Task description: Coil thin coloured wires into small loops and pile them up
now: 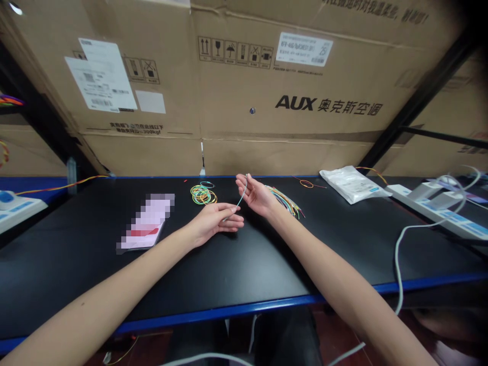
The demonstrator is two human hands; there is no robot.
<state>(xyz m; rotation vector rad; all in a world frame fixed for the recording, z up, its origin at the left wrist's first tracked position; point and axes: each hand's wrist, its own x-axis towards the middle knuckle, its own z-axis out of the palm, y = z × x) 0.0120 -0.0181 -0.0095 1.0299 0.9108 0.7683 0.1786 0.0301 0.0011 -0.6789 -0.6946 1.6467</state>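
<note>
A thin light blue-green wire (243, 194) runs between my two hands above the black tabletop. My left hand (215, 221) pinches its lower end between thumb and fingers, the other fingers stretched out. Higher up and to the right, my right hand (256, 195) pinches the upper end with thumb and fingertip. Behind my right hand lies a bundle of straight, multicoloured wires (287, 202), partly hidden by the hand and wrist. Left of that, beyond my left hand, rests a loose coil of yellow, green and orange wires (203, 193).
A phone (148, 223), blurred out, lies at left. At the back right are a small orange wire loop (306, 183) and a white plastic bag (353, 184). A power strip (438, 211) with a white cable (398, 254) is at right. Large cardboard boxes (236, 152) stand behind the table.
</note>
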